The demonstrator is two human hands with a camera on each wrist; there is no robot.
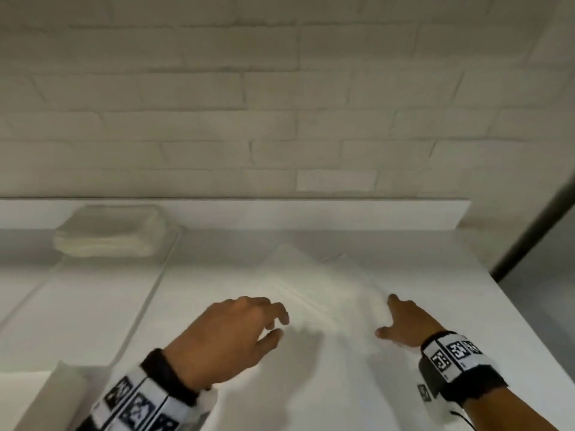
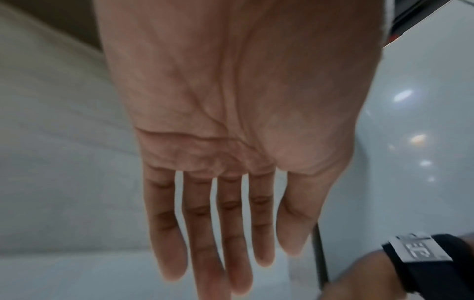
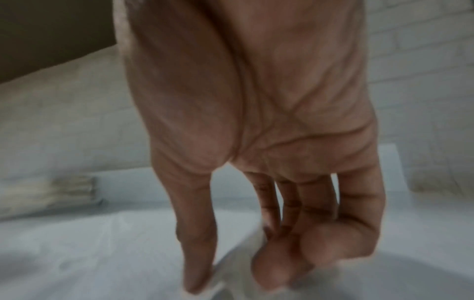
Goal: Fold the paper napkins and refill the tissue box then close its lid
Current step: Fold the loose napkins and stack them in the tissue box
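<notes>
Both hands work one thin white paper napkin (image 1: 323, 293) spread on the white counter (image 1: 311, 384). Left hand (image 2: 231, 142) hovers, fingers straight and apart; right hand (image 3: 269, 162) seemingly pinches the napkin's edge, though blur hides it. Folding is underway; next, carry that edge across. Only the head view shows the stacked white napkins (image 1: 109, 234) far left.

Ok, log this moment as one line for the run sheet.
step: folding napkin | left hand: open, above table | right hand: pinching napkin edge | napkin stack: back left
</notes>
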